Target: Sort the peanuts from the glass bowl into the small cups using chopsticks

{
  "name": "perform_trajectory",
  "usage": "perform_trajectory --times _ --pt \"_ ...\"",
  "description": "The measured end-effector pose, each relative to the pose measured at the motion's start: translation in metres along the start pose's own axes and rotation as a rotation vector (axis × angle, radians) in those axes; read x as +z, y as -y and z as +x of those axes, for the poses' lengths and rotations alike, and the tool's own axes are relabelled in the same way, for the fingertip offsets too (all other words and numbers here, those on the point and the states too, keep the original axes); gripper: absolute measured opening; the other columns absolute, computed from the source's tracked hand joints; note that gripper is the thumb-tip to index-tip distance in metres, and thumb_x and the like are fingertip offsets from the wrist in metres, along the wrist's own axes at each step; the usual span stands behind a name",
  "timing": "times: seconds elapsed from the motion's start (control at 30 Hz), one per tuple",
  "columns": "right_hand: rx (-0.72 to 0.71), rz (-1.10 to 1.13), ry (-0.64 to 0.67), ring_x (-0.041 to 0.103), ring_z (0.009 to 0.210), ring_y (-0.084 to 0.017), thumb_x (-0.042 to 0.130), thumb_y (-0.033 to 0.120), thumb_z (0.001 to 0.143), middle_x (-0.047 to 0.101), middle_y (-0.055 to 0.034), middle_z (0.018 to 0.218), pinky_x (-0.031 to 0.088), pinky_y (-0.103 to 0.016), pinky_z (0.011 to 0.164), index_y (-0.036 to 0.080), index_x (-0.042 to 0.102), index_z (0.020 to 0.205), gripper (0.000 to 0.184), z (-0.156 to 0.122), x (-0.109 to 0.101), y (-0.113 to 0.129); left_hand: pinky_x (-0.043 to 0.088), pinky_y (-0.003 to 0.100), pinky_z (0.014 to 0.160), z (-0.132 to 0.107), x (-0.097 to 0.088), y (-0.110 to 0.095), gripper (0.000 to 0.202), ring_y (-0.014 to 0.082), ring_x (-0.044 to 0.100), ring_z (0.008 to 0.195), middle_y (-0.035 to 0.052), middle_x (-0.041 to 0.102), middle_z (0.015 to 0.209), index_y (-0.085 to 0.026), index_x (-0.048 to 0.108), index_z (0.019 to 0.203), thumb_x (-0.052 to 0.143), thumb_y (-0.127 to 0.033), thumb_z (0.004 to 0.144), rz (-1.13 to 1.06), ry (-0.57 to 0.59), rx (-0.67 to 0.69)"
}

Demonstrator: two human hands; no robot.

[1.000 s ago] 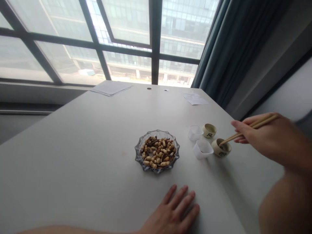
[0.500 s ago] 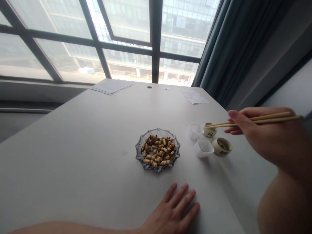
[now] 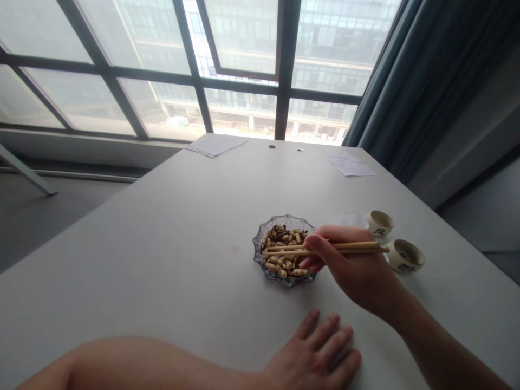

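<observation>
My right hand (image 3: 345, 260) grips a pair of wooden chopsticks (image 3: 361, 248), their tips over a clear glass bowl (image 3: 260, 265) with a scalloped rim. Inside the bowl lie peanuts in shells (image 3: 280, 269) mixed with dark, thin seeds or shells. Whether the tips hold a piece cannot be made out. My left hand (image 3: 314, 355) lies flat on the white table, fingers spread, just in front of the bowl. Behind my right hand stand two cream cups with dark characters, a farther cup (image 3: 379, 223) and a nearer cup (image 3: 408, 256) with something dark inside.
A translucent plastic cup (image 3: 352, 219) shows partly behind my right hand. Paper sheets (image 3: 217, 145) lie at the white table's (image 3: 162, 233) far left corner, and another paper (image 3: 351, 163) at the far right. Beyond are a window and a dark curtain (image 3: 385, 103).
My right hand has carried the chopsticks left, from the small cups to over the glass bowl, and now hides the nearer plastic cup. The view has turned left; my left hand stays flat.
</observation>
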State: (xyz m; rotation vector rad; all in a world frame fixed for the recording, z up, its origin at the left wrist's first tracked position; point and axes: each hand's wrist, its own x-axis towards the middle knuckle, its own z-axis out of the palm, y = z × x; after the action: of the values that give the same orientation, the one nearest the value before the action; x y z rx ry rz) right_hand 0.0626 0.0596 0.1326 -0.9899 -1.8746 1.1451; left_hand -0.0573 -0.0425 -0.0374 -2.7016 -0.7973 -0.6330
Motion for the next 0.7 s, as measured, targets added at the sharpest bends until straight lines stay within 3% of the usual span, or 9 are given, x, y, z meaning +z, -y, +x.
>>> perform_trajectory --times 0.17,0.43,0.6,0.7 --pt "0.141 0.138 -0.070 0.077 0.063 -0.025 0.077 0.060 0.086 0.076 -0.0055 0.065 0.062 -0.030 0.057 0.018 0.074 0.078 0.042 0.003 0.007 -0.010 0.043 0.049 0.111 0.000 0.000 0.000 0.027 0.0299 0.056 0.133 0.0086 0.057 0.149 -0.023 0.060 0.140 0.050 -0.028 0.115 0.024 0.009 0.013" --pt "0.118 0.083 -0.095 0.078 0.062 -0.024 0.075 0.059 0.088 0.077 -0.0056 0.065 0.062 -0.028 0.056 0.019 0.073 0.073 0.044 0.006 0.015 -0.011 0.040 0.049 0.113 -0.001 0.001 0.000 0.029 0.0295 0.056 0.133 0.0085 0.057 0.149 -0.023 0.060 0.142 0.050 -0.027 0.115 0.024 -0.003 0.014" --pt "0.051 -0.079 -0.247 0.078 0.061 -0.026 0.080 0.054 0.085 0.078 -0.0068 0.068 0.064 -0.031 0.055 0.020 0.075 0.071 0.037 -0.006 -0.018 0.021 0.037 0.049 0.115 0.000 -0.001 0.000 0.029 0.0297 0.055 0.134 0.0085 0.057 0.149 -0.023 0.061 0.140 0.050 -0.031 0.115 0.007 0.001 -0.002" --pt "-0.005 -0.297 -0.539 0.077 0.059 -0.027 0.081 0.053 0.085 0.079 -0.0073 0.071 0.062 -0.031 0.052 0.022 0.079 0.078 0.031 -0.023 -0.052 0.039 0.035 0.049 0.116 0.002 -0.003 0.001 0.028 0.0297 0.055 0.133 0.0083 0.058 0.148 -0.023 0.063 0.139 0.051 -0.031 0.115 0.005 0.006 0.005"
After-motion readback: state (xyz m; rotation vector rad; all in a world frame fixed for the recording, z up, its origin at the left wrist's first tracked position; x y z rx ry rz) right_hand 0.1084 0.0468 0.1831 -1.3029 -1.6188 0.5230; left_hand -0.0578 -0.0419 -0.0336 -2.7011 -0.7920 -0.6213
